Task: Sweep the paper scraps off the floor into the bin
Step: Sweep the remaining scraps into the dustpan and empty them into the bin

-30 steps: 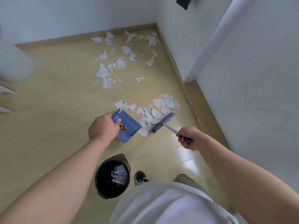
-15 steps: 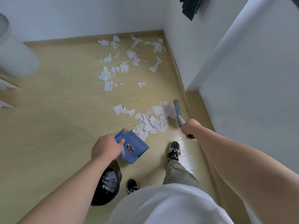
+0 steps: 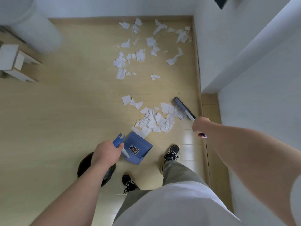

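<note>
Room corner: a pale wooden floor (image 3: 65, 111) bounded by white walls (image 3: 260, 79).

The far scatter (image 3: 146, 46) of paper scraps lies towards the corner, undisturbed since a second ago. The near pile (image 3: 154, 121) lies well short of it, between the right-hand wall and the dustpan.

The bin (image 3: 84, 165) is dark and stands near the person's feet. It is mostly hidden under the left forearm, and its contents cannot be read.

The dustpan (image 3: 138, 149) is blue and sits low at the floor, its lip touching the near edge of the pile. It is now drawn back towards the bin. Its tray shows a label and no scraps.

A second ago the head of the broom (image 3: 183, 107) was pressed into the pile beside the pan lip. It now stands at the pile's far right edge, just beside the wall.

The left hand (image 3: 106, 154) grips the dustpan handle, fingers curled round it. The right hand (image 3: 200, 125) is clenched round the broom shaft.

Judgement: the stroke is reset, not finished. The near pile awaits a push leftward into the pan. The far scatter remains outstanding.
</note>
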